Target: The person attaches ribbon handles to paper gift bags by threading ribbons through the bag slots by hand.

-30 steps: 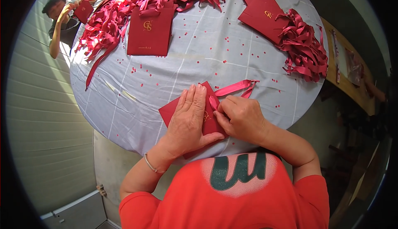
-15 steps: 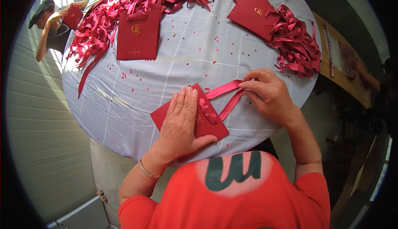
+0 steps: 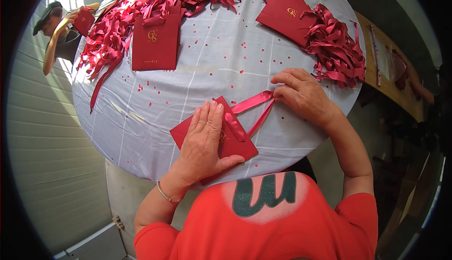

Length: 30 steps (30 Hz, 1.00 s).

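Note:
A dark red paper gift bag (image 3: pixel 242 151) lies flat and turned at an angle near the table's front edge. My left hand (image 3: pixel 203 137) rests on it, fingers stretched out and palm down, covering much of its face. From the bag's upper right side a shiny pink-red ribbon handle (image 3: pixel 253 102) runs out in a taut loop. The far end of that loop is pinched between the thumb and fingers of my right hand (image 3: pixel 301 93). A second ribbon loop (image 3: pixel 235 127) lies slack across the bag's face.
The round table has a pale checked cloth (image 3: pixel 155 133) dotted with small red paper discs. Finished-looking red bags (image 3: pixel 155 43) and heaped ribbons (image 3: pixel 336 55) lie along its far side. At the far left another person (image 3: pixel 59 36) holds up a red bag. A wooden table (image 3: pixel 393 72) stands at right.
My right hand has shifted slightly up and tilted, still pinching the loop's end. The left hand stays pressed on the bag.

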Motion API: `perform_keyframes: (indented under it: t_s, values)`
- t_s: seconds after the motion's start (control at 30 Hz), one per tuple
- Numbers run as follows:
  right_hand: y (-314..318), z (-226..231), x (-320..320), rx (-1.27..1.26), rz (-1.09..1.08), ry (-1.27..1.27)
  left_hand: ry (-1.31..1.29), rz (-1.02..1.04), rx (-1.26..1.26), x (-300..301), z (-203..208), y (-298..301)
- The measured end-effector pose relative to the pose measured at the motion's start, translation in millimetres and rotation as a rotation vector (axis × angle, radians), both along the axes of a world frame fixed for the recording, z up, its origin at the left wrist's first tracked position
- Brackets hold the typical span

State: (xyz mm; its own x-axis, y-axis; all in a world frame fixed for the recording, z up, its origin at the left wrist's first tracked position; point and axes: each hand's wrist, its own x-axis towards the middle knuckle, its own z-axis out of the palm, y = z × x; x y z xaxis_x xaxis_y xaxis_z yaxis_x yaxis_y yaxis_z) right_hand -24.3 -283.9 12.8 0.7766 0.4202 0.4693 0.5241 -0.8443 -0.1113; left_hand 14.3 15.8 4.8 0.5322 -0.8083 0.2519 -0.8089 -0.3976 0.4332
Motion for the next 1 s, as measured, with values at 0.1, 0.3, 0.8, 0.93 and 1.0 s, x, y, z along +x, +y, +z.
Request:
perform_keyframes:
  t_s: [0.1, 0.3, 0.8, 0.93, 1.0]
  values:
    - [-2, -5, 6, 0.021, 0.045, 0.003, 0.001, -0.005, -0.002, -1, 0, 0]
    - [-7, -2, 3, 0.075, 0.115, 0.040, 0.008, -0.014, -0.023, -1, 0, 0]
    - [31, 68, -26, 0.014, 0.074, -0.212, -0.115, 0.034, 0.300, -27, 41, 8]
    - [48, 108, -22, 0.164, 0.275, -0.326, -0.195, -0.032, 0.131, -37, 58, 24]
    - [59, 123, -12, 0.246, 0.325, -0.456, -0.283, -0.006, -0.013, -36, 62, 29]
